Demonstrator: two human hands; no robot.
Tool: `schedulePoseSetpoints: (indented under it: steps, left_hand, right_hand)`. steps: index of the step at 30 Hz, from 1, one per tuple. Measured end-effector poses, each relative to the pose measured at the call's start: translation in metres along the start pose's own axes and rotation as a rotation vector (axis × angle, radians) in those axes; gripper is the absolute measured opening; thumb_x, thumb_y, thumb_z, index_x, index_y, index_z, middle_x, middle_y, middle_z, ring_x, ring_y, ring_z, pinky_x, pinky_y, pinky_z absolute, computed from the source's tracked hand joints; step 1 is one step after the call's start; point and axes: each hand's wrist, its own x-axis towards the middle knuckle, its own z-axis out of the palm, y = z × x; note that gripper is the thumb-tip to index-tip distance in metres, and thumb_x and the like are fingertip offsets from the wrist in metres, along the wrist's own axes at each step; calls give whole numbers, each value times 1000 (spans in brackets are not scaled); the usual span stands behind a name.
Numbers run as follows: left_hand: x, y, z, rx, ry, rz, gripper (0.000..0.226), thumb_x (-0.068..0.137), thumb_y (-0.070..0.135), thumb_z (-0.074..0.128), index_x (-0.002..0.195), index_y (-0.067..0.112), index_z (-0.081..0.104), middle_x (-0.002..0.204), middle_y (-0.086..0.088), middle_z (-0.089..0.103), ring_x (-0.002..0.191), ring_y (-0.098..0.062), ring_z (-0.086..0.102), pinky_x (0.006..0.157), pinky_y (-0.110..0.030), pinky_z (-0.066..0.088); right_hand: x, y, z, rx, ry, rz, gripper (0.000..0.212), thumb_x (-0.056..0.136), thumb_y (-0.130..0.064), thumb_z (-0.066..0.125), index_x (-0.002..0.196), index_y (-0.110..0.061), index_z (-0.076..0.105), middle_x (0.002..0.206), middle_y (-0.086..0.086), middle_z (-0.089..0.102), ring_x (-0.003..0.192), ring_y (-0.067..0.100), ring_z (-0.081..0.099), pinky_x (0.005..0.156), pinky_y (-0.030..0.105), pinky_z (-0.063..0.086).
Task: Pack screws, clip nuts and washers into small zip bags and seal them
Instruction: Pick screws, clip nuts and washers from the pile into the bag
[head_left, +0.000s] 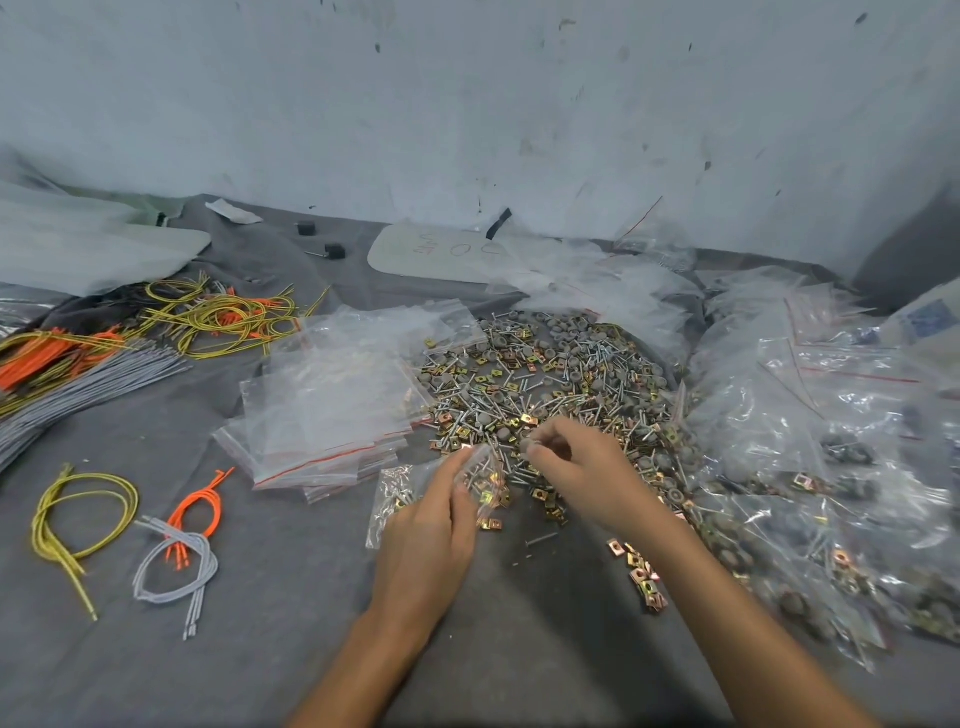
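A big heap of screws, brass clip nuts and grey washers (545, 379) lies on the grey cloth in the middle. My left hand (431, 525) holds a small zip bag (400, 493) by its mouth at the heap's near edge; the bag has screws and clip nuts inside. My right hand (576, 467) hovers over the heap just right of the bag, pinching a grey washer (529, 446) between thumb and fingertips. A stack of empty zip bags (327, 410) lies left of the heap.
Filled bags (810, 467) are piled along the right side. Loose clip nuts (641, 574) lie by my right forearm. Yellow, orange and grey cords (171, 540) lie at near left, with more cord bundles (130, 332) at far left. The wall stands close behind.
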Motion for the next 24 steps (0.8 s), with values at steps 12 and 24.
schedulePoseSetpoints:
  steps: [12,24]
  left_hand:
    - [-2,1,0,13,2,17,45,95,46,31,136,42,49,108,7,74,85,-22,67,69,-38,51]
    - [-2,4,-2,1,15,24,41,96,41,34,135,44,46,94,5,75,73,-20,66,63,-40,52]
  right_hand:
    - [-28,-33,27,-204,-2,-259,10,92,-20,64,97,-21,72,79,-14,53,73,2,47,71,23,37]
    - [-38,-32,25,-129,2,-247,35,95,-18,65,129,-28,67,100,-12,65,85,3,59,83,20,48]
